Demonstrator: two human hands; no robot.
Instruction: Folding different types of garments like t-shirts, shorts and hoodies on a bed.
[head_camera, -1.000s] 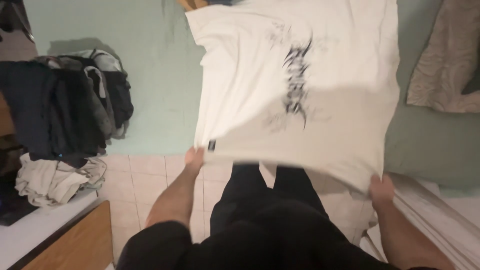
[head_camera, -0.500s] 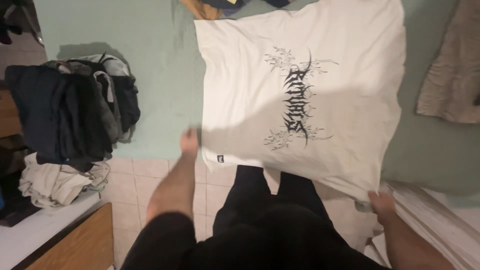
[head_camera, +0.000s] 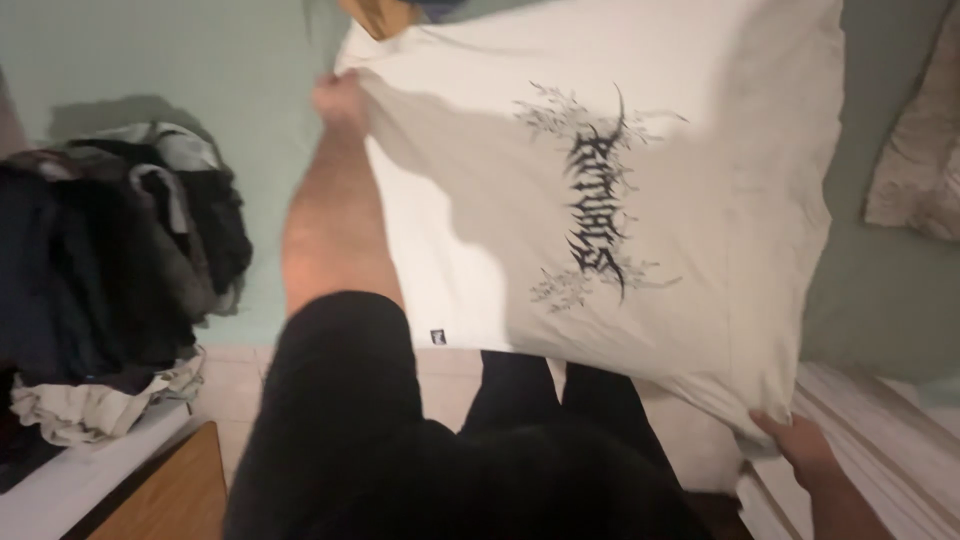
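Two hands pinch the white shirt (head_camera: 620, 200), left hand (head_camera: 338, 100) gripping the far corner, right hand (head_camera: 800, 445) the near one, stretching it flat above the green bed (head_camera: 200, 60).

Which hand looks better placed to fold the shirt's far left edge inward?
Left, probably. The left hand already grips the white T-shirt at its far left edge; the right hand pinches the near corner.

A heap of dark and grey clothes (head_camera: 110, 250) lies on the pale green bedsheet (head_camera: 220, 60) at its left edge, above crumpled cream cloth (head_camera: 90, 405). A beige patterned fabric (head_camera: 920, 150) sits at the right edge.
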